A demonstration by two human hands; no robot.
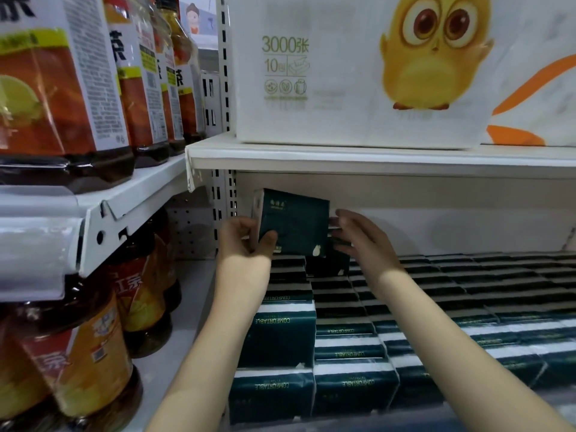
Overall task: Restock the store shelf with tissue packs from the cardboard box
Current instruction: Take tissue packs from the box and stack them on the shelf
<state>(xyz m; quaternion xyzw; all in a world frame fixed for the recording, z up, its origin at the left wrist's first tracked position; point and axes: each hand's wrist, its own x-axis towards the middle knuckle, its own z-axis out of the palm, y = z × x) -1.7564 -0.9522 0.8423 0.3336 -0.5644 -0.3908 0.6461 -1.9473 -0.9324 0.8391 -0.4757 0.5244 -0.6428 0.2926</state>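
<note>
The left hand grips a dark green tissue pack by its left edge, thumb across the front, holding it upright at the back of the lower shelf, above the stocked packs that fill the shelf in tight rows. The right hand is open-fingered at the pack's right edge, possibly touching it. On the shelf above sits a big white tissue case; tea bottles stand to the left.

One dark green tissue pack is raised on edge; flat packs in rows beneath are too many to count. Four tea bottles stand upper left, about three lower bottles below them, two white bundles overhead.
</note>
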